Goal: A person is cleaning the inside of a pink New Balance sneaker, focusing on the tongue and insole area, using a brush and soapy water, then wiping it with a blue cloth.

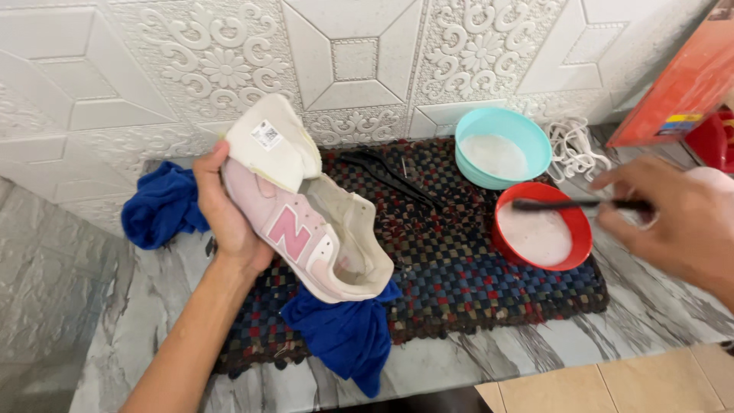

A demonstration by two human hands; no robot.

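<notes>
On a marbled grey counter [657, 313] against a wall of embossed white panels [153, 61], a dark woven mat [474, 283] with small red and tan checks lies spread out. Above its left part the left hand [229, 210] is closed around the toe end of one pink and cream sneaker [313, 229], fingers wrapped under the sole, so the shoe hangs tilted with its heel end low and its opening turned toward the camera. The shoe's cream tongue [271, 145] is pulled up and back, showing its white tag. The shoe has no laces in it; one bundle of white laces [573, 149] lies on the counter just right of the mat, near the wall.

Two blue cloths are in view: one [160, 206] bunched on the counter behind the left wrist, the other [344, 333] draped over the mat's front edge just below the shoe's heel. Two bowls stand on the mat's right side, touching or nearly so: a turquoise bowl [535, 138] behind and a red bowl [577, 226] in front, each holding whitish liquid. The right hand [680, 222], blurred, pinches one thin dark brush handle [566, 204] that lies across the red bowl's top. One dark scissor-like tool [390, 180] rests on the mat between shoe and bowls. A red box [673, 92] leans at the far right.
</notes>
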